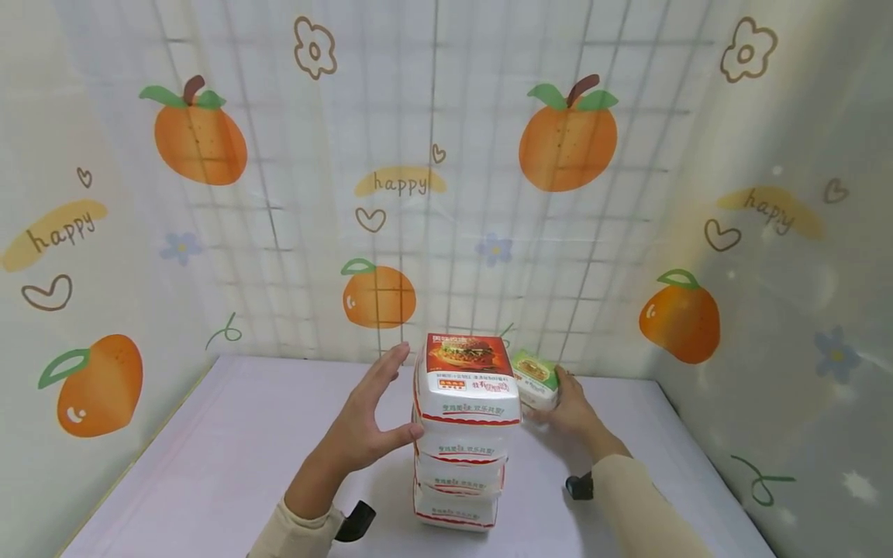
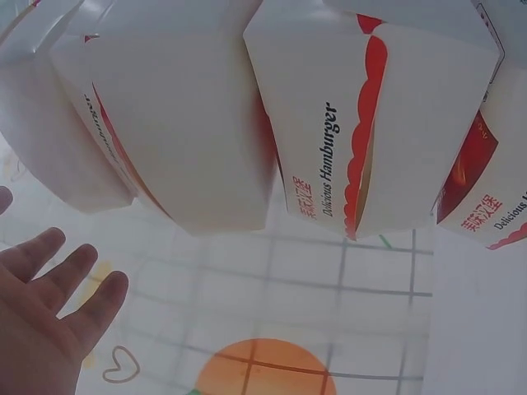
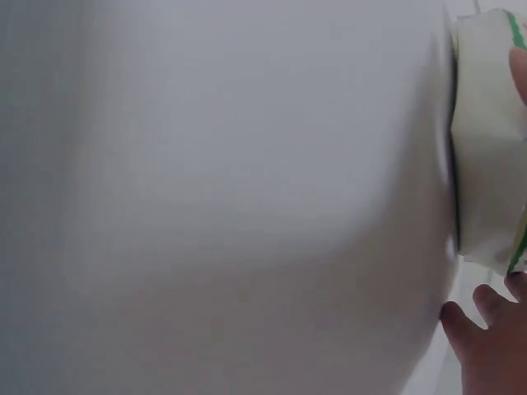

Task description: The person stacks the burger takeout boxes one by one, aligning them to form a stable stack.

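A stack of several white and red hamburger boxes (image 1: pixel 463 442) stands in the middle of the table, the top one with a burger picture. My left hand (image 1: pixel 366 422) is at the stack's left side, fingers spread and thumb by the boxes; whether it touches them I cannot tell. The left wrist view shows that hand (image 2: pixel 49 304) apart from the printed box sides (image 2: pixel 321 123). Behind the stack, to the right, my right hand (image 1: pixel 575 407) holds a smaller green and white hamburger box (image 1: pixel 536 384). In the right wrist view this box (image 3: pixel 490 140) sits between thumb and fingers (image 3: pixel 465 329).
The table (image 1: pixel 279 418) has a pale lilac cover. A translucent curtain (image 1: pixel 474 287) printed with oranges hangs at the back and sides, with a wire grid behind it. Dark wrist devices (image 1: pixel 356 523) stick out at both sleeves.
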### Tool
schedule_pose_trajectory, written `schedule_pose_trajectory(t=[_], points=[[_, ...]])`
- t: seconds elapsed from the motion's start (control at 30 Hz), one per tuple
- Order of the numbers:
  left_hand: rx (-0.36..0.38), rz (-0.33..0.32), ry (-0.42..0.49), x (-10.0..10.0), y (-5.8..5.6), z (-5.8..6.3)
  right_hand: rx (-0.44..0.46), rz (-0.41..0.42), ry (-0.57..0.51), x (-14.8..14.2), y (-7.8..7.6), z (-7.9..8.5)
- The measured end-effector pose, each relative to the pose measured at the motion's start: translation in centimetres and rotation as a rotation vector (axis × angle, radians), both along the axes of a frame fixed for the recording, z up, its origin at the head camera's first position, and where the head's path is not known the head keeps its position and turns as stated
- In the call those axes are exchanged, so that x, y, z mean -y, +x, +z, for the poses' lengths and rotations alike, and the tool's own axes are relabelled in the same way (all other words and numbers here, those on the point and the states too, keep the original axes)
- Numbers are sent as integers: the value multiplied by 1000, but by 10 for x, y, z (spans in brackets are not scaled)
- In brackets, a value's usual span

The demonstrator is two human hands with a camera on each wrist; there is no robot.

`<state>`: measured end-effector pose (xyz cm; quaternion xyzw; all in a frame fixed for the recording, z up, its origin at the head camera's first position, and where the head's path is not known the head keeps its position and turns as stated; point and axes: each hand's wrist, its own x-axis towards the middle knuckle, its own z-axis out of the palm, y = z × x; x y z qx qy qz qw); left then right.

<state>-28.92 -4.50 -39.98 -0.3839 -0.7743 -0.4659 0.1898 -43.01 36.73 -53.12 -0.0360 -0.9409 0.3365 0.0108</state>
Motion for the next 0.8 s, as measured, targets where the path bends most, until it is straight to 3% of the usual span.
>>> schedule_pose_trajectory(t=[0.2, 0.47, 0.8], points=[[-13, -7, -1, -1, 0, 0, 9, -10, 9, -3, 3, -7], [-50, -14, -7, -3, -1, 2, 20, -39, 2, -2, 14, -2], [-42, -20, 7, -4, 2, 1, -30, -97, -44, -15, 31, -4]])
